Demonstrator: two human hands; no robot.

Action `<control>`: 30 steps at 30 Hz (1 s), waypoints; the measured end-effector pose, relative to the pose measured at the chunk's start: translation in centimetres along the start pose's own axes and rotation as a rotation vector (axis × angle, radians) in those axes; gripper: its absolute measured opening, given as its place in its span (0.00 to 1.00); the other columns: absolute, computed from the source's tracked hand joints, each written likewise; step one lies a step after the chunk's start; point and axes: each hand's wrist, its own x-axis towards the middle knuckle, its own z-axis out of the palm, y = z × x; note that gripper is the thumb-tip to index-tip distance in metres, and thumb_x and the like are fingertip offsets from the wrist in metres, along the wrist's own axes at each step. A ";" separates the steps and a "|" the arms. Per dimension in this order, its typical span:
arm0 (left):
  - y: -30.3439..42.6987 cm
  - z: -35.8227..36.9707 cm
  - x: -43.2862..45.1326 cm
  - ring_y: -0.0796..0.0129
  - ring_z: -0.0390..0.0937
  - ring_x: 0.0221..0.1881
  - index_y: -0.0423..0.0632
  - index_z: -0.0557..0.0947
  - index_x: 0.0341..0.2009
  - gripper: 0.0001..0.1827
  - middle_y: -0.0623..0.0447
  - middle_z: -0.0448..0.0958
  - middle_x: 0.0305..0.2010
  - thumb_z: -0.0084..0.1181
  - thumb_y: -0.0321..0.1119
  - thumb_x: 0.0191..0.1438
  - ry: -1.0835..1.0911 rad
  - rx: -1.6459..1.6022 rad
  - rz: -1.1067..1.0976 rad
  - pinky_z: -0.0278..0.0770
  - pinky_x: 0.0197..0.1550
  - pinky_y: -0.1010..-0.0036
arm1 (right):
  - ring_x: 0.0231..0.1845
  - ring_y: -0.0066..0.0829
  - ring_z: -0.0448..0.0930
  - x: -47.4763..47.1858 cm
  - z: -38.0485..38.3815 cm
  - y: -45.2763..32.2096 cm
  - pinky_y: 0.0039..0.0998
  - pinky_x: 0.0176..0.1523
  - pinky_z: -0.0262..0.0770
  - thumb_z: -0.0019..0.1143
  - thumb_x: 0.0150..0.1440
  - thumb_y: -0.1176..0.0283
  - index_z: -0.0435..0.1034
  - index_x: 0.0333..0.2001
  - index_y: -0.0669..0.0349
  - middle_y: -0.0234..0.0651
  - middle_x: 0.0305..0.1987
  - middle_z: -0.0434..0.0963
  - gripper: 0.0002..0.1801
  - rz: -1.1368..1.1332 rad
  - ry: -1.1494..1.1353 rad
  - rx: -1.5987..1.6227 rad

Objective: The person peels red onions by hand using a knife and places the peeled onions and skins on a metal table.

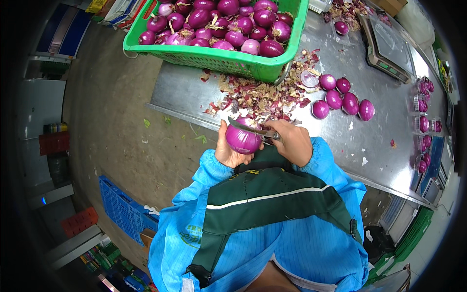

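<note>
A large red onion (pixel 241 138) rests in my left hand (pixel 228 150), its pale end towards the steel table (pixel 328 135). My right hand (pixel 294 143) grips the handle of a knife with a curved blade (pixel 245 127), which lies across the upper side of the onion. Just beyond both hands is a heap of dry onion skins (pixel 261 93). Behind the heap stands a green plastic crate (pixel 219 60) full of red onions. To the right of the skins, several smooth red onions (pixel 334 99) sit on the table beside a small clear plastic container (pixel 309 78).
A digital scale (pixel 390 47) stands at the back right. Along the right side are several clear packs of onions (pixel 424 124). The table's metal edge (pixel 186 116) runs close in front of my hands. A blue plastic pallet (pixel 124 210) lies on the floor at the left.
</note>
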 end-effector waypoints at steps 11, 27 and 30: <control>0.4 -1.7 0.5 0.51 0.75 0.14 0.31 0.53 0.59 0.63 0.21 0.68 0.39 0.48 0.79 0.39 -0.405 -0.098 -0.390 0.76 0.12 0.70 | 0.34 0.44 0.79 0.6 0.4 5.1 0.40 0.34 0.75 0.55 0.40 0.83 0.71 0.46 0.56 0.39 0.37 0.77 0.25 -0.009 -0.020 -0.213; 0.0 -2.6 0.8 0.60 0.77 0.18 0.48 0.63 0.59 0.51 0.30 0.75 0.38 0.27 0.79 0.48 -0.065 1.060 0.154 0.76 0.16 0.74 | 0.41 0.33 0.79 0.3 0.5 0.2 0.28 0.43 0.74 0.62 0.48 0.81 0.74 0.39 0.69 0.41 0.42 0.77 0.12 -0.118 0.142 0.629; -0.5 -1.2 0.6 0.60 0.78 0.21 0.48 0.63 0.60 0.48 0.32 0.76 0.39 0.30 0.77 0.50 0.029 0.885 0.163 0.77 0.19 0.73 | 0.41 0.30 0.79 0.5 0.4 0.3 0.27 0.42 0.74 0.60 0.49 0.83 0.74 0.39 0.69 0.40 0.42 0.77 0.11 -0.089 0.163 0.525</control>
